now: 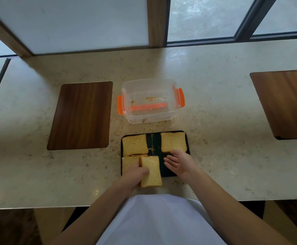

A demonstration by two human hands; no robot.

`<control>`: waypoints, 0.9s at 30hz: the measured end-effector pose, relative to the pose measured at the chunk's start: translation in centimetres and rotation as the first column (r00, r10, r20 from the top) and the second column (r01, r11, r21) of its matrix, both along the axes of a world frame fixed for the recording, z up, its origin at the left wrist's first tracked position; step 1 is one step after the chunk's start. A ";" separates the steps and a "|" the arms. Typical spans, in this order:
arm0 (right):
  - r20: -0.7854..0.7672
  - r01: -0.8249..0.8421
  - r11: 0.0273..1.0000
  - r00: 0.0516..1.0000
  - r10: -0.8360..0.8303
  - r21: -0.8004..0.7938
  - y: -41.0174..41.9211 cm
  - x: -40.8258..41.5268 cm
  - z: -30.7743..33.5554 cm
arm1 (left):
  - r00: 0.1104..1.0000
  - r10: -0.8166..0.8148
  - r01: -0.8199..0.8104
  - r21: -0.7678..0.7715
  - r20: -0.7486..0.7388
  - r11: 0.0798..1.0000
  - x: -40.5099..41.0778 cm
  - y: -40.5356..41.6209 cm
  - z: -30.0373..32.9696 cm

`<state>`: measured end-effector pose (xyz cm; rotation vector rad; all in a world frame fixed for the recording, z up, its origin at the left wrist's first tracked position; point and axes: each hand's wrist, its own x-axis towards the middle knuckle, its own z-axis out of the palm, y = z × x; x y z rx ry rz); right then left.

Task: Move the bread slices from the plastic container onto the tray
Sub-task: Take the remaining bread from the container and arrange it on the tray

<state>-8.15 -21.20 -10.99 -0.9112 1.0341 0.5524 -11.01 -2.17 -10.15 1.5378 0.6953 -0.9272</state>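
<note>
Left hand (137, 174) is clamped on a bread slice (151, 171), thumb over the top face and the other fingers hidden beneath, holding it tilted above the near-left part of the black tray (154, 142). Right hand (177, 163) hovers just beside it, palm up and fingers spread, gripping nothing, over the bare near-right part of the tray.

Directly under the held slice lies another slice (129, 161), partly covered by it. Beyond the left hand sits a third slice (134, 145), and beyond the right hand a fourth (174, 142). Farther off still, the plastic container (150, 100) looks empty apart from crumbs, so this seems the last slice to place.

The main risk, as I judge it, is where it lands. Let go now and it would drop on top of the slice below, or hang over the tray's near edge and tip onto the counter (232, 112). The only free spot is under the right hand, which has to clear out first. Soft bread pinched at one side may also bend or tear, shedding crumbs, if it is swung across quickly.
</note>
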 end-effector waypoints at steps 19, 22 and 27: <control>0.255 -0.532 0.725 0.700 0.667 -0.438 -4.3 -2.8 3.6 | 0.958 0.201 -0.160 -0.200 0.205 0.967 4.6 -2.9 1.1; 0.264 -0.447 0.759 0.751 0.606 -0.473 -5.0 -1.7 3.8 | 0.953 0.065 -0.035 -0.106 0.297 0.994 5.1 -2.6 0.9; 0.258 -0.270 0.791 0.845 0.468 -0.549 -5.7 -0.2 3.0 | 0.940 -0.129 0.117 0.055 0.315 0.992 4.8 -2.7 0.3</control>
